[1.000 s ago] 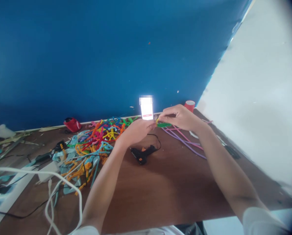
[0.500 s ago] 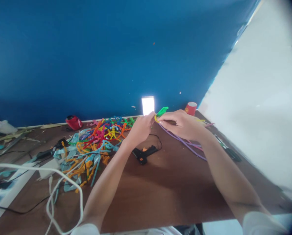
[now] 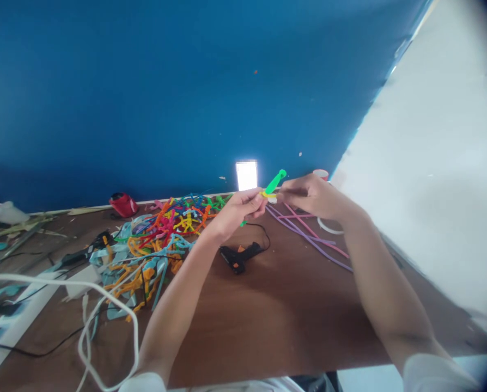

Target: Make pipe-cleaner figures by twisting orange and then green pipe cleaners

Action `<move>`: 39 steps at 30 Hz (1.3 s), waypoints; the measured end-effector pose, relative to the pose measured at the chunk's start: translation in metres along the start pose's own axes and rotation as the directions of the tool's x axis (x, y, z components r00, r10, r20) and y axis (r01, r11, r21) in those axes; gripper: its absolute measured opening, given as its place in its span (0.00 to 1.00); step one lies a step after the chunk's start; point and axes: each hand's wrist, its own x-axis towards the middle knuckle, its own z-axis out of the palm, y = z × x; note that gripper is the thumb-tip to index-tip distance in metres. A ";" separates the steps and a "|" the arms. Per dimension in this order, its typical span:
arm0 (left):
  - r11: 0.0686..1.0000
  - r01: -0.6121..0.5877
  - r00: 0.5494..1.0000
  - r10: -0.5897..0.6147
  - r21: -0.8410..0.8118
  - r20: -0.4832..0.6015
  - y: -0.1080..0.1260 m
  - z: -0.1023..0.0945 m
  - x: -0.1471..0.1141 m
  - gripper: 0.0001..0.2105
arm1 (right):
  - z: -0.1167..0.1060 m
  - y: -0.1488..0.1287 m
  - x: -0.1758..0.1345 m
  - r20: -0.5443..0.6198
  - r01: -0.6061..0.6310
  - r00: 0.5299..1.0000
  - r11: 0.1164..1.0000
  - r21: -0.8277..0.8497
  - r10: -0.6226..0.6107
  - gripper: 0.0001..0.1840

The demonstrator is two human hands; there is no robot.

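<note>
My left hand [image 3: 240, 211] is closed around a bent green pipe cleaner [image 3: 276, 182], whose looped tip slants up to the right past the thumb. A small green end also shows below the fingers. Around the green stem runs a yellow pipe cleaner [image 3: 269, 195]. My right hand [image 3: 319, 198] is just to the right, thumb and fingers pinched at the yellow pipe cleaner's pale end. The exact contact is blurred. Below the hands, a black hot glue gun [image 3: 239, 257] lies on the brown table.
A heap of colourful pipe cleaners [image 3: 162, 234] covers the left. Purple pipe cleaners [image 3: 304, 234] and pink ones [image 3: 296, 216] lie under my right hand. A lit white panel [image 3: 247, 175] and a red cup [image 3: 321, 174] stand behind. A white cable [image 3: 135, 332] loops near a power strip [image 3: 17, 329].
My right hand has shifted right, away from the left, with the fingers drawn along the yellow pipe cleaner. The green piece now stands more upright, and my left hand has turned.
</note>
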 end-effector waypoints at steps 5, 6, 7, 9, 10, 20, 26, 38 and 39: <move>0.995 0.098 0.967 -0.103 0.031 0.234 0.010 0.005 -0.004 0.19 | 0.000 0.009 0.005 -0.009 0.019 1.000 0.999 0.045 -0.019 0.14; 0.991 0.112 0.960 -0.127 0.075 0.249 0.011 0.006 -0.004 0.19 | 0.000 0.010 0.006 -0.024 0.019 1.000 0.999 0.038 -0.018 0.14; 0.984 0.120 0.958 -0.150 0.135 0.244 0.011 0.006 -0.004 0.19 | 0.000 0.010 0.006 -0.041 0.017 0.999 0.999 0.027 -0.016 0.15; 0.949 0.120 0.968 -0.176 0.291 0.176 0.008 0.007 -0.002 0.16 | 0.001 0.006 0.005 -0.064 0.022 0.998 1.000 -0.005 -0.022 0.17; 0.923 0.123 0.977 -0.178 0.365 0.120 0.005 0.007 -0.001 0.14 | 0.002 0.003 0.003 -0.063 0.030 0.998 0.999 -0.024 -0.031 0.17; 0.953 0.158 0.974 -0.193 -0.260 -0.117 -0.008 0.008 0.005 0.16 | 0.011 -0.027 -0.007 0.190 0.308 0.946 0.911 -0.273 -0.263 0.15; 0.895 0.189 0.982 -0.184 -0.404 0.050 0.003 0.003 0.000 0.16 | 0.006 -0.013 -0.005 0.159 0.197 0.973 0.962 -0.191 -0.167 0.12; 0.952 0.300 0.923 -0.306 0.063 0.234 0.011 0.002 -0.005 0.20 | -0.003 0.001 0.000 0.102 0.147 0.985 0.988 -0.043 -0.142 0.13; 0.949 0.283 0.933 -0.305 0.137 0.189 0.011 0.002 -0.005 0.20 | -0.002 0.002 0.001 0.075 0.150 0.986 0.987 -0.055 -0.146 0.13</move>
